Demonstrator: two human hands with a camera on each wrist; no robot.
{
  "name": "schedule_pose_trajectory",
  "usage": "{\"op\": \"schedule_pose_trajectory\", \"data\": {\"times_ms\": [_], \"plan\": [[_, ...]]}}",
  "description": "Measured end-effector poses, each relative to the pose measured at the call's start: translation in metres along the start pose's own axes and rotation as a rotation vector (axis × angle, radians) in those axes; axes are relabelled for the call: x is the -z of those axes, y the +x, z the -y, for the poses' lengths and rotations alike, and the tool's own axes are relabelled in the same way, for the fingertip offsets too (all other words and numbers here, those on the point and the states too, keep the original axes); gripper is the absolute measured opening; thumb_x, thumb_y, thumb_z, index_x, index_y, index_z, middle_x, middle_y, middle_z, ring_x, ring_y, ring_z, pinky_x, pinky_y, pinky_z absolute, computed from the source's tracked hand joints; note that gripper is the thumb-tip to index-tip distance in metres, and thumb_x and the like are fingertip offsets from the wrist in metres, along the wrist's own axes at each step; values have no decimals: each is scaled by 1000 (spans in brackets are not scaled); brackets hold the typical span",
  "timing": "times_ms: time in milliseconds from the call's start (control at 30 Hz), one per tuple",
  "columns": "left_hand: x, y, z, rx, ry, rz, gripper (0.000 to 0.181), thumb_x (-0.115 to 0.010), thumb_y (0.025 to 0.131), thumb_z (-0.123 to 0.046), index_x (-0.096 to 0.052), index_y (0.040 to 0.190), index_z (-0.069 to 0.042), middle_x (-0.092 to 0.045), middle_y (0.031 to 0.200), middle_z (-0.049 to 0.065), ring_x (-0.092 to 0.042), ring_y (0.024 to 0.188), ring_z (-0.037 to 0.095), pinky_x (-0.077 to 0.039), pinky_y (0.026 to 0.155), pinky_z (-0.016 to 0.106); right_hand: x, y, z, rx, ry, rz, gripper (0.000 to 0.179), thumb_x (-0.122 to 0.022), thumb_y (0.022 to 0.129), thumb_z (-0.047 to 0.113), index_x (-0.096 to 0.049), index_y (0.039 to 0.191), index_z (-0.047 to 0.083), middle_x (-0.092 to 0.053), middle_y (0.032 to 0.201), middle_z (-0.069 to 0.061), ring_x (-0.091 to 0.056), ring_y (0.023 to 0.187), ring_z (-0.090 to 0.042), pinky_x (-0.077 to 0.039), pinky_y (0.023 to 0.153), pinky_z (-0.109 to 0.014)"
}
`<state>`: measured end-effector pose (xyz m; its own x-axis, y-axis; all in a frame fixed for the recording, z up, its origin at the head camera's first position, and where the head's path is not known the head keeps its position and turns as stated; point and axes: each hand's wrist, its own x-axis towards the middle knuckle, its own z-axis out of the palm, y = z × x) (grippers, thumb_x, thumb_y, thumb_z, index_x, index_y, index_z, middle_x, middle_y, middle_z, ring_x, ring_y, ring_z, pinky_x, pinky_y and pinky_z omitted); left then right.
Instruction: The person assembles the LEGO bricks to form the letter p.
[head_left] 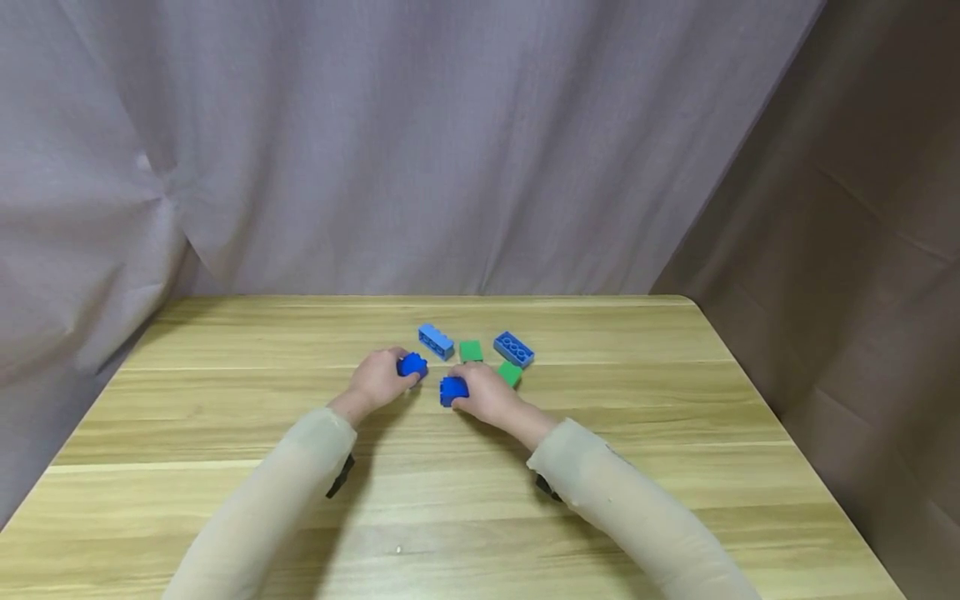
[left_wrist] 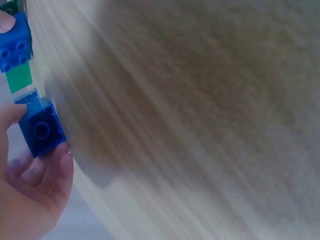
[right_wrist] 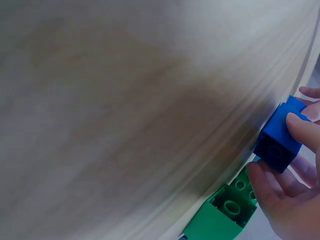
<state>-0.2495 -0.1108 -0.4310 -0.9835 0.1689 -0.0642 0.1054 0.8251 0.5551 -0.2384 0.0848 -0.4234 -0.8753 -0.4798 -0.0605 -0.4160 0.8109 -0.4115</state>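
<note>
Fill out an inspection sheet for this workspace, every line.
Surface: wood-grain table, bricks grouped around its middle.
Job's things: left blue brick and right blue brick, held apart; far green brick, near green brick; left long blue brick, right long blue brick.
Clutter: one small pale speck, nature unclear.
Grippers: left hand grips left blue brick; right hand grips right blue brick.
Cables: nothing seen.
Surroundings: greyish curtain behind, brownish fabric at right.
</note>
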Motion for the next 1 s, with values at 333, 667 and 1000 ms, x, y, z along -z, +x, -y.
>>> {"op": "schedule_pose_trajectory", "data": {"times_ms": [333,667,1000], "plan": [[2,-5,10,-5,-43,-31,45,-62,86,-21,-53,121,5,-64,112,23,-63,102,33,-51,92,44,11,-14,-8,-83,172,-24,44,-68,86,17,-55,126,5,-55,130,-17,-53,120,-33,-46,99,-45],[7,-11,18,-26,-106,-41,46,-63,82,-10,-48,121,8,-59,116,28,-61,104,37,-52,91,44,29,-30,-25,-70,305,-118,45,-70,84,14,-56,124,-1,-57,128,-20,-57,114,-33,-49,96,-43],[13,-22,14,-58,-179,-35,44,-67,78,-4,-46,115,8,-56,116,30,-59,106,40,-52,90,45,44,-45,-41,-125,329,-129,43,-69,84,17,-57,122,2,-65,107,-18,-61,94,-26,-54,75,-33]]}}
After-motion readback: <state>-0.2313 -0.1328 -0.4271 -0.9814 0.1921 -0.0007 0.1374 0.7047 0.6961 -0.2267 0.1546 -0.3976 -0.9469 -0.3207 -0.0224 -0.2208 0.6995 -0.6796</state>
